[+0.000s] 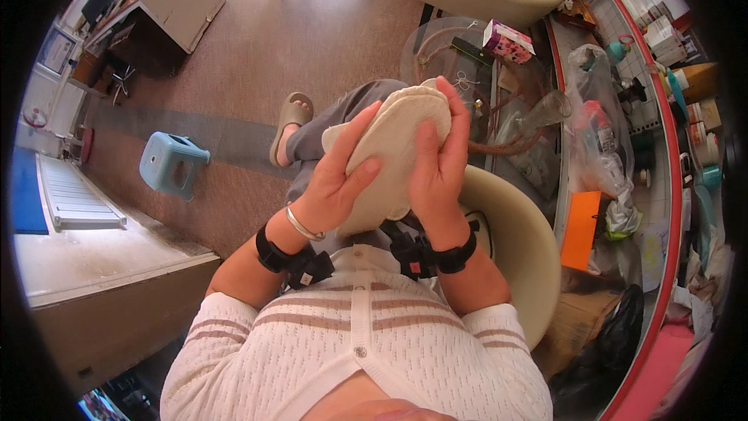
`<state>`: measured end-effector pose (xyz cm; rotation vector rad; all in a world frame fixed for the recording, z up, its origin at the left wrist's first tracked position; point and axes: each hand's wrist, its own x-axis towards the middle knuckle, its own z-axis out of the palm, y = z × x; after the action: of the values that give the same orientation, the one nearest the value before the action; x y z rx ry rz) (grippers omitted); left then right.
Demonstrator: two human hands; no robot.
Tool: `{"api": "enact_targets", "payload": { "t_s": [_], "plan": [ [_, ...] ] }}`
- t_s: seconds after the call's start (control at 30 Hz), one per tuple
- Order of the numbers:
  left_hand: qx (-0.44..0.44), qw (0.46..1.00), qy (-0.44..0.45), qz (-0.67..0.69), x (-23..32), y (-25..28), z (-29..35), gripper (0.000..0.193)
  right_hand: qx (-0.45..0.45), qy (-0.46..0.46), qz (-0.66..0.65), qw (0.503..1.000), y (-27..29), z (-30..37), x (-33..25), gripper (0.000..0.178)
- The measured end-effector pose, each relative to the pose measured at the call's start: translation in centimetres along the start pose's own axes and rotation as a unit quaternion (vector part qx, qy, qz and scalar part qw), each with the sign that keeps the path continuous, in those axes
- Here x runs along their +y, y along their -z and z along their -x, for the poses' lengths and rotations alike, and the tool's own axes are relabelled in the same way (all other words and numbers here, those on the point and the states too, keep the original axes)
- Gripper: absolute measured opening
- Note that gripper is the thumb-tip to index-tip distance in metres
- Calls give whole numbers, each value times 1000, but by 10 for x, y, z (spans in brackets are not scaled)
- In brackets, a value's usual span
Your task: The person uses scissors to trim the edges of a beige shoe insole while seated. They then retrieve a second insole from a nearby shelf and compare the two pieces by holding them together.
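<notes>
Several cream insole-shaped pads [399,148] sit stacked above my grey trousers [312,140], clamped between my left grip [335,174] and right grip [441,168], both thumbs [361,176] pressing the near face. Beyond, to the right, a round glass tabletop [438,34] carries a floral tissue box [509,41]; a light-blue plastic stool [173,162] stands well apart to the left. Should either thumb ease off, I judge the layers could slide out of line or drop. The stack's far face is hidden, and I can't count its layers.

Sole-shaped pads [393,140] cream. Knit top [360,323] white, brown stripes. Stool [167,164] light blue. Trousers [313,143] grey.
</notes>
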<state>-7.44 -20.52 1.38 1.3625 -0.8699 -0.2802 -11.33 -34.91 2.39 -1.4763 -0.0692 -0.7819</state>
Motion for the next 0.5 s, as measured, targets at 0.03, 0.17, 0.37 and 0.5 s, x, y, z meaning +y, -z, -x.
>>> {"api": "enact_targets", "payload": {
  "t_s": [0.03,0.17,0.37,0.5],
  "plan": [
    [1,1000,-3,-15,0,0,1,55,4,15,9,1000,-1,1,2,32],
    [7,997,-9,-74,-1,1,3,51,16,15,43,999,-2,5,-2,28],
    [66,994,-17,-89,-2,-7,3,40,35,16,45,998,-4,4,3,16],
    [99,988,8,-118,-1,-7,2,29,53,35,81,995,-6,4,1,13]
  ]
}}
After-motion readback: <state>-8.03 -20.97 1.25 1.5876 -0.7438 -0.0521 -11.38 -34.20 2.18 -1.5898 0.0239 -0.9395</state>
